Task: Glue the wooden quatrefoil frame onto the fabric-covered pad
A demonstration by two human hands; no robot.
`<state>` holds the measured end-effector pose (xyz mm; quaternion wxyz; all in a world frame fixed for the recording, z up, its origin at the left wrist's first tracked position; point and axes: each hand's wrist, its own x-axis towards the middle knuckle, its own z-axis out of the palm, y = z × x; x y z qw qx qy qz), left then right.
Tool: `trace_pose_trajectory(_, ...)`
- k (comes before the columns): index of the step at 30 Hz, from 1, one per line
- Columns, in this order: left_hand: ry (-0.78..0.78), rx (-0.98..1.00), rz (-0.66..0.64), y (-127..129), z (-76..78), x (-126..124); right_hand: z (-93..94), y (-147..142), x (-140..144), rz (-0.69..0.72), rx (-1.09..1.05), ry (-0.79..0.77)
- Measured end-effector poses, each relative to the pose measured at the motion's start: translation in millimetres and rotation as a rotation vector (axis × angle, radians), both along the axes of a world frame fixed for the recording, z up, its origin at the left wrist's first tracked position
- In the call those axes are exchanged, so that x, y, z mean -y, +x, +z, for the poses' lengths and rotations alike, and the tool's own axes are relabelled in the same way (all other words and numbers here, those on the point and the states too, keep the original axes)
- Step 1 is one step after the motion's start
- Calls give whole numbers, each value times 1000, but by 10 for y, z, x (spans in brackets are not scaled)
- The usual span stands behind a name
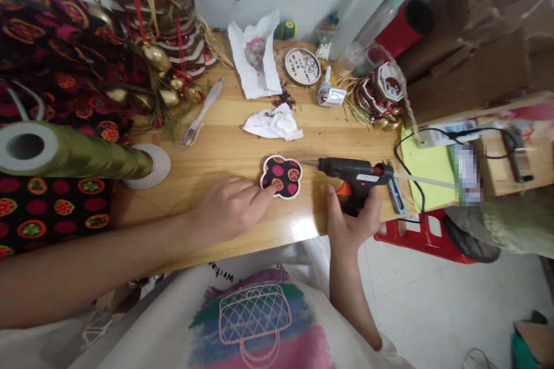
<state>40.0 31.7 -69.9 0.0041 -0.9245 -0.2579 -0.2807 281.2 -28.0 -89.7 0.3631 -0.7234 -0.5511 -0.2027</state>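
Note:
A flower-shaped piece (281, 177) with a pale rim lies flat on the table, its face covered in dark cloth with pink and orange motifs. My left hand (234, 204) has its fingers curled, and one fingertip presses down on the lower left of the piece. In my right hand (352, 222) is a black hot glue gun (350, 170) with an orange trigger. Its nozzle points left and its tip is at the right rim of the piece; whether the two touch I cannot tell. A translucent glue stick (426, 180) sticks out of the gun's back.
A roll of green ribbon (90, 153) and patterned cloth (52, 207) are at left. Behind lie crumpled white paper (274, 122), a pen (203, 109), a small bottle (329, 92) and a round tin (302, 66). A blue cutter (396, 193) and black cord (422, 190) lie right.

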Motion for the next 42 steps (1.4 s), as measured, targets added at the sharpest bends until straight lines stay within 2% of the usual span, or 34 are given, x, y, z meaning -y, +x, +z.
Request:
trace_pose_trajectory(3, -3, -17, 29, -10, 14, 2, 12, -8, 4, 6, -26, -19)
trace_pose_trajectory(13, 0, -24, -4, -12, 71, -15, 59, -31, -18, 41, 19, -8)
trace_pose_trajectory(20, 126, -6, -69, 4, 118, 45, 98, -39, 0, 136, 67, -29)
trace_pose_trajectory(26, 140, -54, -30, 25, 98, 126, 163, -73, 12, 259, 121, -148)
trace_pose_trajectory(34, 103, -37, -21, 27, 46, 120, 166, -72, -37, 364, 148, -147)
trace_pose_trajectory(38, 79, -34, -27, 9, 13, 120, 184, -71, -42, 387, 158, -209)
trace_pose_trajectory(42, 57, -34, -40, 1, -1, 120, 177, -68, -40, 398, 174, -205)
